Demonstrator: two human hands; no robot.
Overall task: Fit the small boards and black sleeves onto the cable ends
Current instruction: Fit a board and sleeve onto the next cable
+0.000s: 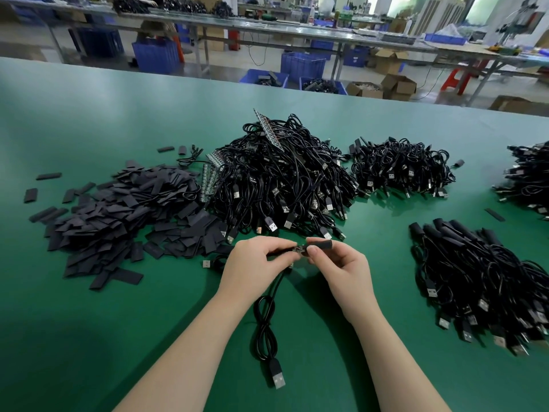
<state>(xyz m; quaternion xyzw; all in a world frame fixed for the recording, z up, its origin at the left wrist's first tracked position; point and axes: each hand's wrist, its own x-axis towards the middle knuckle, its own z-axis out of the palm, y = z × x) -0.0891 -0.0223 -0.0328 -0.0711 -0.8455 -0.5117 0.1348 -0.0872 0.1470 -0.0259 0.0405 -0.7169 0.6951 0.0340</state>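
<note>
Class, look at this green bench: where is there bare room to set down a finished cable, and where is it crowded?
Bare green mat lies between the right forearm and the sleeved-cable pile, also at near left below the loose black sleeves, and along the far edge. The middle is crowded: the big cable heap touches the sleeves and nearly meets a smaller cable pile.

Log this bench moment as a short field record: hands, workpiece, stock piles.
left hand: pinches cable end with small board
right hand: pinches black sleeve beside the board
cable: looped on green table, USB plug nearest the person
sleeve pile: left
bare cable heap: centre
sleeved cables: right
</note>
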